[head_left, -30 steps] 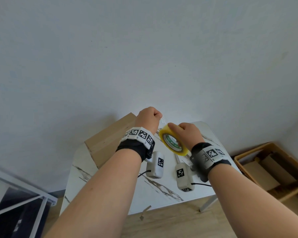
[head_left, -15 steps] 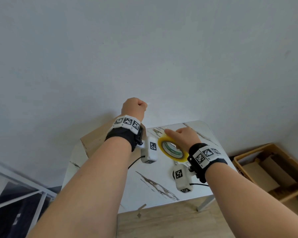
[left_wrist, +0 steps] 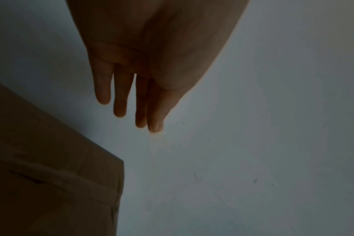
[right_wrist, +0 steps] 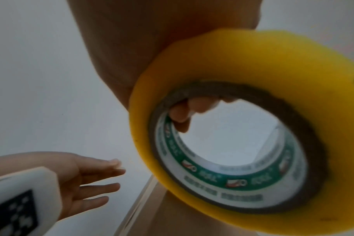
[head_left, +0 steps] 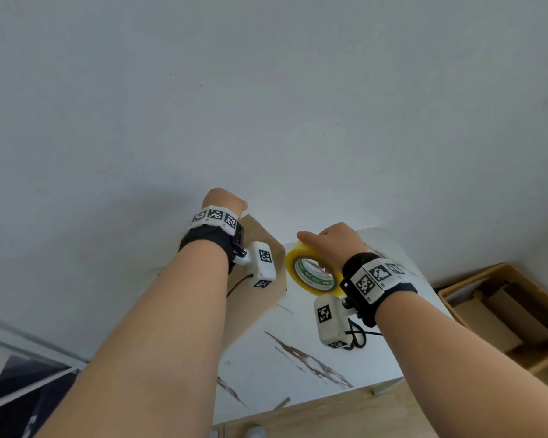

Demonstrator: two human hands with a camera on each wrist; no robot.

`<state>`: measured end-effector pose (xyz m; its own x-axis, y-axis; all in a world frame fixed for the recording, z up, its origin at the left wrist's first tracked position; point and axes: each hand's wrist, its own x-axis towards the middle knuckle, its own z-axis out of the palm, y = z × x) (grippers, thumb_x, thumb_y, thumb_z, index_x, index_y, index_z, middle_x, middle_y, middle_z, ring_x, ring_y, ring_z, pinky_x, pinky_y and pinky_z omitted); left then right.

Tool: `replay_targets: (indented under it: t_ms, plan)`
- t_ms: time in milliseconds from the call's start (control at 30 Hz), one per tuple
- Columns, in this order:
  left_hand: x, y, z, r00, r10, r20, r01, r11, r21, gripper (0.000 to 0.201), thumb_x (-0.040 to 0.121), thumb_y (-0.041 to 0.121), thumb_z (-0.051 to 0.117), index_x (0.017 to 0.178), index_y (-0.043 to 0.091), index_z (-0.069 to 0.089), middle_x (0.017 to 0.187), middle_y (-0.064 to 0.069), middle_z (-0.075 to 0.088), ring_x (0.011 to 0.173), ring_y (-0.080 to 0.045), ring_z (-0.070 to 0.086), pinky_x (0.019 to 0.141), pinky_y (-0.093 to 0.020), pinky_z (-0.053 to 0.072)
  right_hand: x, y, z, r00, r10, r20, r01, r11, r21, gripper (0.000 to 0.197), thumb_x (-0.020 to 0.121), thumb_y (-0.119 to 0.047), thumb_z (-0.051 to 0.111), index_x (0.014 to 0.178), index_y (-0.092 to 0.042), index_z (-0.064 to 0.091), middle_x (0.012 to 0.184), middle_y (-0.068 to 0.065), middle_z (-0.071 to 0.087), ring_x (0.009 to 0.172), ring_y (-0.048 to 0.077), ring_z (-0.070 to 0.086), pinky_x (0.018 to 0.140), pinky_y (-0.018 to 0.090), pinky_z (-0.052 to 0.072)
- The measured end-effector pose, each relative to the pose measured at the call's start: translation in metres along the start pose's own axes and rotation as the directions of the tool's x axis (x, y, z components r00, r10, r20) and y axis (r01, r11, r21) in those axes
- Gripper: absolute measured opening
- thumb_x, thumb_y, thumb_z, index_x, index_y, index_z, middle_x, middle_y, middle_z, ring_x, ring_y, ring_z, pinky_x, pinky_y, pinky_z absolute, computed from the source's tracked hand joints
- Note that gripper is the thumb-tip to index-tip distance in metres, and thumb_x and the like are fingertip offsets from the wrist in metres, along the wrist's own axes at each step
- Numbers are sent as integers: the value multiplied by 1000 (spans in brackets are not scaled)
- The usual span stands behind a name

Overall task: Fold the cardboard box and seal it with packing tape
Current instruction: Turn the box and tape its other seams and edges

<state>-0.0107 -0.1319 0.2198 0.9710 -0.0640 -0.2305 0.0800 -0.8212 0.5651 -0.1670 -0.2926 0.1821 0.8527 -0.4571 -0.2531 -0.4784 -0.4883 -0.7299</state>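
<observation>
Right hand (head_left: 332,245) clamped on tape roll (head_left: 314,273), fingers through core, above tabletop (head_left: 298,352). Left hand (left_wrist: 131,89) fingers straight, holding nothing, above box (head_left: 260,298). I see loose strip (right_wrist: 137,206); risk: it curls, sticks to itself or lands crooked.

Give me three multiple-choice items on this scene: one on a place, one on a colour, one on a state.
1. The cardboard box stands: A on the table, left of the tape roll; B in a crate; C on the floor.
2. The roll's wound tape looks: A blue; B yellow; C red.
3. The right hand: A lies flat; B points; C grips the roll.

A: the head view shows the box on the table beside the roll.
B: it is yellow in both views.
C: fingers hook through the core.
</observation>
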Motion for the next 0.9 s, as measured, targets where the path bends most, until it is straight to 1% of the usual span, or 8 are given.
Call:
replay_targets:
  t_ms: [67, 167, 367, 467, 567, 700, 833, 900]
  plan:
    - [8, -3, 0, 999, -36, -14, 36, 999, 10, 39, 90, 22, 61, 58, 8, 43, 62, -5, 46, 76, -25, 52, 73, -30, 45, 7, -13, 7, 999, 39, 14, -37, 991, -125, 38, 80, -43, 56, 60, -11, 55, 36, -5, 49, 37, 12, 48, 45, 21, 33]
    - [23, -7, 7, 1000, -24, -3, 24, 997, 67, 42, 91, 24, 58, 56, 9, 39, 58, -3, 39, 51, -18, 39, 61, -27, 38, 15, -25, 17, 994, 104, -9, -103, 963, -248, 27, 78, -35, 54, 66, -11, 53, 45, -3, 49, 39, 14, 45, 45, 21, 31]
    - [42, -19, 8, 999, 38, 7, -37, 993, -115, 39, 90, 16, 60, 59, 20, 36, 63, 5, 39, 54, -9, 39, 31, -9, 34, 25, -29, 23, 986, 165, 16, -147, 913, -382, 25, 77, -36, 58, 66, -14, 53, 60, 0, 52, 52, 16, 48, 50, 23, 35]
    - [50, -20, 8, 999, 31, 29, -27, 988, -150, 39, 89, 17, 62, 59, 19, 37, 63, 4, 41, 60, -15, 46, 44, -15, 37, 26, -26, 22, 983, 183, 4, -170, 920, -354, 29, 76, -39, 60, 66, -13, 53, 53, -1, 50, 48, 15, 47, 49, 23, 35]
    - [56, -22, 16, 998, 46, 42, -40, 989, -145, 40, 89, 15, 61, 59, 19, 36, 63, 4, 40, 55, -11, 43, 51, -18, 38, 23, -26, 22, 980, 199, -16, -192, 919, -344, 30, 78, -39, 61, 66, -13, 53, 51, -1, 49, 46, 15, 47, 49, 23, 35]
    - [60, -28, 27, 997, 18, 78, -6, 988, -155, 36, 87, 16, 62, 60, 20, 39, 77, -3, 54, 79, -22, 55, 75, -29, 50, 21, -25, 26, 979, 194, -59, -202, 909, -363, 29, 77, -39, 59, 63, -14, 50, 55, -1, 49, 50, 16, 47, 51, 23, 35]
    - [62, -33, 29, 997, 19, 80, -7, 988, -156, 36, 86, 15, 62, 59, 20, 38, 79, -4, 54, 80, -22, 54, 78, -32, 52, 22, -26, 34, 978, 204, -35, -203, 914, -351, 30, 77, -40, 58, 63, -14, 56, 59, 0, 59, 52, 18, 54, 58, 24, 44]
    - [61, -35, 28, 996, 33, 81, -24, 994, -108, 40, 86, 11, 59, 54, 18, 36, 67, -2, 49, 72, -21, 51, 68, -31, 49, 22, -25, 37, 979, 200, -38, -200, 914, -353, 31, 78, -42, 58, 65, -14, 57, 61, 1, 61, 54, 19, 57, 61, 26, 48]
